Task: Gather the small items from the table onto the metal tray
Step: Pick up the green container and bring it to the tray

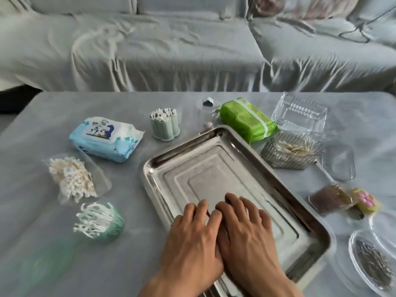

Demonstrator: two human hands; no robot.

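Both hands lay flat, palms down, side by side and touching, on the near part of the metal tray (216, 159). Left hand (192, 234) and right hand (246, 230): fingers extended and spread, gripping nothing. The tray was rectangular with rounded corners, polished steel, stepped ridges in the floor, set at an angle on the grey table (32, 211); nothing in it but the hands.

The small items sat around it on the table. Left side: soft blue wipes pack (105, 139) with a hard flip lid, clear bag of white floss picks (71, 179), a green-tinted tub of more picks (97, 219), tipped over. Far side: lobed pale-green holder packed with cotton swabs (164, 123), crinkly green tissue pack (246, 121) touching the tray's far corner. Right side: faceted glass dish of toothpicks (289, 150), clear ribbed plastic box (300, 113), pink flower-shaped piece (367, 200), clear oval dish of metal pins (372, 264).
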